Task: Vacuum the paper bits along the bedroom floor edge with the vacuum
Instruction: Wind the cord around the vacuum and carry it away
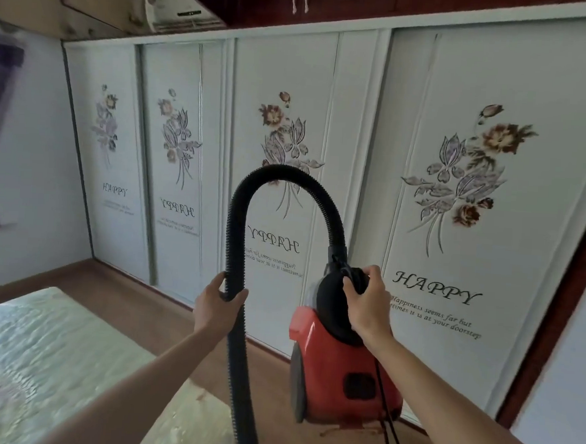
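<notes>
Left grip [216, 304] curled round ribbed black hose [277, 172], right grip [369, 298] clasping red vacuum [330, 368] by its black handle

I see the canister vacuum [337, 372] in glossy red plastic, its hose [239, 239] ribbed matt black. The floor [162, 313] looks like smooth wood, the wardrobe doors [460, 163] satin white, the bedspread [53, 354] shiny crinkled cloth.

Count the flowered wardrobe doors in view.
4, side by side: far-left door, second door, third door behind the hose, right door behind the right hand gripping the vacuum. None seems hidden.
</notes>
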A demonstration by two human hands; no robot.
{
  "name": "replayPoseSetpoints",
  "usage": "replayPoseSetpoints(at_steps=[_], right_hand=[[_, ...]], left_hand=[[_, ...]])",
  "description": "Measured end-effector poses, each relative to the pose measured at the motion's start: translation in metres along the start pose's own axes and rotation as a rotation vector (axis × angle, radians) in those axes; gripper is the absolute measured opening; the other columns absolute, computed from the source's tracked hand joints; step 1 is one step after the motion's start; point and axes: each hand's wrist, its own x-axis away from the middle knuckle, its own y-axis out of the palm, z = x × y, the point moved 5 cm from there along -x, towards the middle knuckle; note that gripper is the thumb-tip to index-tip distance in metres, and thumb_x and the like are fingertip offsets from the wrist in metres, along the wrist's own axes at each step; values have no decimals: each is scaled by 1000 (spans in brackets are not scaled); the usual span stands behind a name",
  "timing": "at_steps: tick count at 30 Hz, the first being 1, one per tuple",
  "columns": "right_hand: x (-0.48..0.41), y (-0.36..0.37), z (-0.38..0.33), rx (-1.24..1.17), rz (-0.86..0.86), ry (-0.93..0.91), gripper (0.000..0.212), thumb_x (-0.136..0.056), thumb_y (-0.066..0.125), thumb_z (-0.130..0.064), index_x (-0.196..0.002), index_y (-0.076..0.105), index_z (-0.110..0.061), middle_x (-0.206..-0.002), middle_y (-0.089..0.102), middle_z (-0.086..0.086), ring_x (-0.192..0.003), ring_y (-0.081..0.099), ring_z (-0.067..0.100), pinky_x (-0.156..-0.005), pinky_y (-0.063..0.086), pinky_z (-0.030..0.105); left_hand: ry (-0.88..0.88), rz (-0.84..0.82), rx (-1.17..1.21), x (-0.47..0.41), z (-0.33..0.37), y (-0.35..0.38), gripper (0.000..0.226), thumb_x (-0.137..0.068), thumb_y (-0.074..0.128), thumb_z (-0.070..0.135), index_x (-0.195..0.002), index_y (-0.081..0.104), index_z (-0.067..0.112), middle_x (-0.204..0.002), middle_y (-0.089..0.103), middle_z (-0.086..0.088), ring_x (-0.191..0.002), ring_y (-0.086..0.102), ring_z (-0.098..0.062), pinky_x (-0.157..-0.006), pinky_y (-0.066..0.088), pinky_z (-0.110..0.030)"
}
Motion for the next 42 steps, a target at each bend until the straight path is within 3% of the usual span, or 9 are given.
replayPoseSetpoints(at_steps=[7,13,19,23,26,30,34,41,42], right_hand=[[-101,84,31,29,-27,-32,17,-96,63,-24,-98,48,-16,-77,57,-13,-69,55,1,-58,42,25],[-181,139,41,0,-52,-23,17,-95,63,-24,-97,48,-17,-79,58,-10,-76,61,20,-69,52,38],[-257,207,54,-23,-83,-69,17,-95,62,-25,-97,48,-16,-77,57,-10,-71,56,8,-60,44,29],[-314,269,69,-64,-147,-79,17,-96,62,-25,-98,48,-16,-77,57,-8,-71,57,14,-62,51,35],[-355,322,82,-89,-189,-122,17,-95,63,-25,-97,47,-17,-78,56,-11,-71,55,3,-57,43,20],[-405,398,93,-111,-257,-162,18,-95,63,-24,-96,46,-17,-74,56,-14,-63,53,-4,-50,38,11],[-443,468,86,-129,-342,-202,19,-96,63,-24,-98,47,-16,-74,55,-14,-65,52,-3,-50,37,12],[-485,590,56,-169,-452,-265,20,-96,63,-26,-97,45,-17,-71,54,-14,-61,51,-3,-48,33,11],[-488,608,51,-178,-469,-272,20,-96,63,-26,-97,45,-17,-71,54,-14,-61,52,-3,-49,33,11]], left_hand=[[-12,18,9,-125,-32,53,55,-87,73,32,-137,54,22,-68,63,9,-60,63,-9,-49,42,-21],[-8,50,-8,-210,-36,84,62,-86,74,34,-142,50,20,-65,58,17,-57,55,3,-47,35,-13],[-50,91,-21,-293,-57,102,62,-88,72,33,-144,48,21,-69,61,10,-61,60,-5,-51,39,-18],[-93,134,-38,-353,-82,119,66,-89,71,35,-147,43,21,-76,64,1,-68,65,-17,-62,51,-31],[-116,190,-46,-404,-103,135,65,-89,71,36,-147,44,21,-79,67,-2,-71,67,-23,-69,57,-39],[-155,279,-72,-469,-129,153,66,-88,71,36,-147,44,22,-66,62,-1,-64,61,-15,-63,54,-33],[-188,371,-88,-526,-153,142,65,-88,72,35,-146,46,24,-69,64,-3,-62,59,-13,-57,45,-24],[-221,516,-168,-598,-196,86,60,-85,74,37,-140,54,27,-89,74,-7,-78,69,-20,-64,53,-27],[-224,533,-189,-607,-204,78,59,-84,74,37,-139,55,29,-87,74,-1,-75,69,-15,-63,53,-25]])
